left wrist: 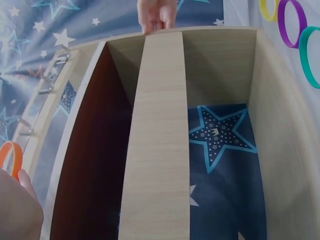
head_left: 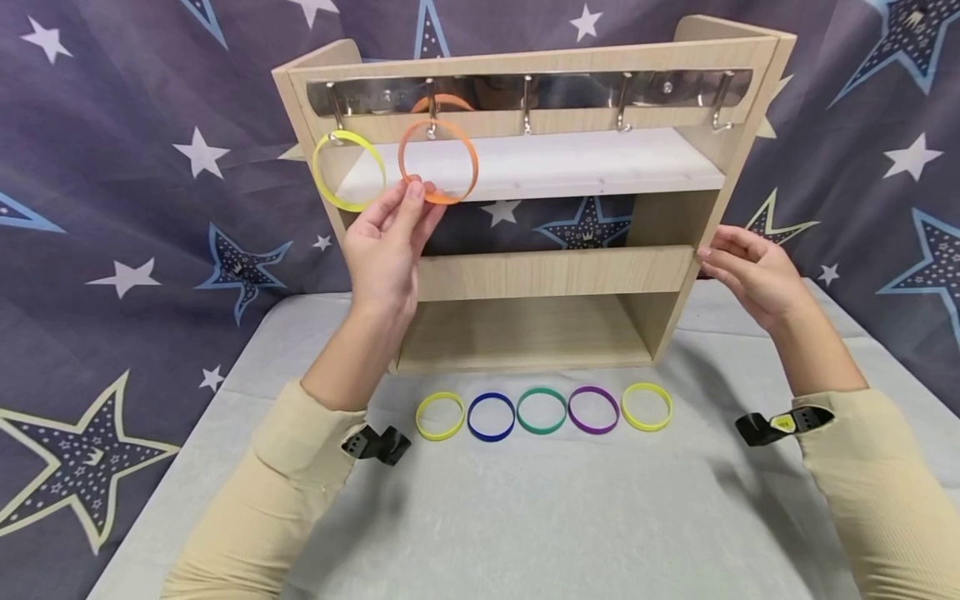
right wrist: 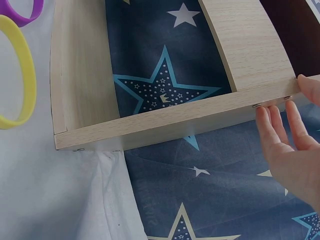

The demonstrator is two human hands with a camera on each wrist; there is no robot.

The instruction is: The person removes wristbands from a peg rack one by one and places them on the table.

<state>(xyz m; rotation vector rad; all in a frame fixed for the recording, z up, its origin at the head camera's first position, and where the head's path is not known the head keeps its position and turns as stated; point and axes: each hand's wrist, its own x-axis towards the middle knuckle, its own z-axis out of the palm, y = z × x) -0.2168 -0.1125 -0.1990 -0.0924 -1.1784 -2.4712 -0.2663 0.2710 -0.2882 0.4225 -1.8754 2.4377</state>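
My left hand (head_left: 390,250) pinches an orange wristband (head_left: 474,162) by its lower edge, between thumb and fingers. The band stands upright in front of the second metal hook (head_left: 431,108) from the left, overlapping it in the head view. A yellow wristband (head_left: 318,171) hangs from the leftmost hook (head_left: 334,108). In the left wrist view, part of the orange band (left wrist: 17,157) shows above my fingers. My right hand (head_left: 757,275) touches the right side panel of the wooden shelf (head_left: 555,273). In the right wrist view, its thumb lies at the front edge and its fingertips against the outer side.
In front of the shelf, a row of wristbands lies on the pale cloth-covered table (head_left: 570,517): yellow (head_left: 418,417), blue (head_left: 470,417), green (head_left: 520,411), purple (head_left: 617,408) and another yellow (head_left: 670,407). Three further hooks line the metal strip (head_left: 573,90). A star-patterned curtain (head_left: 150,192) hangs behind.
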